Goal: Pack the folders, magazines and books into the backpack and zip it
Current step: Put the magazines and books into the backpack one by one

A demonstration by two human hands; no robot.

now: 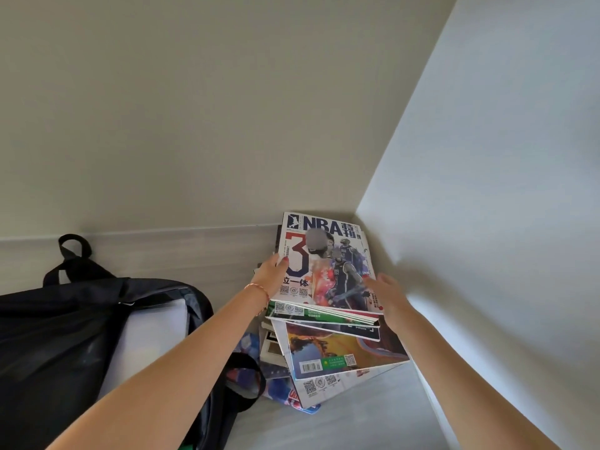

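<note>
Now both hands are on a small bundle of magazines (pixel 328 277) lifted at the top of a messy pile (pixel 344 352) in the desk's (pixel 357 423) far right corner, where two pale walls (pixel 487 157) meet. The left hand (pixel 272 277) grips the bundle's left edge, thumb on the NBA cover, fingers underneath. The right hand (pixel 388 297) holds the right edge, thumb up and fingers mostly hidden behind the magazines. A thin bracelet (pixel 259 291) circles the left wrist. Below the bundle, more magazines fan out crookedly, one showing a barcode and a bright orange-and-blue picture. The black backpack (pixel 65 345) lies to the left, near the pile, its main opening unzipped, with something flat and white (pixel 152 332) already inside. Its top loop (pixel 73 246) stands up by the back wall, and a strap (pixel 246 381) curls over the pile's lower left edge.
</note>
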